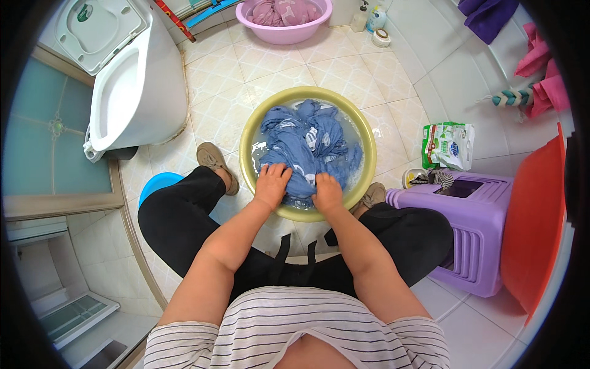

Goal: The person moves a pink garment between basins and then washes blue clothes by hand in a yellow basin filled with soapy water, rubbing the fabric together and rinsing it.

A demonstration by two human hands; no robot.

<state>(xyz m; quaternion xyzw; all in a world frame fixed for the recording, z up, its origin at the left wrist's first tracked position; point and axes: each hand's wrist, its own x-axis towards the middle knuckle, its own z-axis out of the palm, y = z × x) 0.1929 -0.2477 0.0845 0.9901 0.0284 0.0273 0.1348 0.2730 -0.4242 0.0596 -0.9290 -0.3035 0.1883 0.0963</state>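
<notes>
A wet blue cloth [299,138] with white patterns lies bunched in cloudy water inside a yellow-green plastic basin [368,143] on the floor between my feet. My left hand [273,182] rests on the near left part of the cloth, fingers bent over it. On the near right side, my right hand [328,190] has its fingers curled onto the cloth, close to the basin's rim. Part of the cloth lies under water. The undersides of both hands are hidden, so how firmly the left one grips does not show.
A pink basin [286,36] holding pink cloth stands at the far wall near several bottles. To the left is a toilet [138,92]; a blue basin [156,182] sits behind my left leg. On the right are a purple plastic stool [488,230], a detergent bag [447,145] and a red basin [534,221].
</notes>
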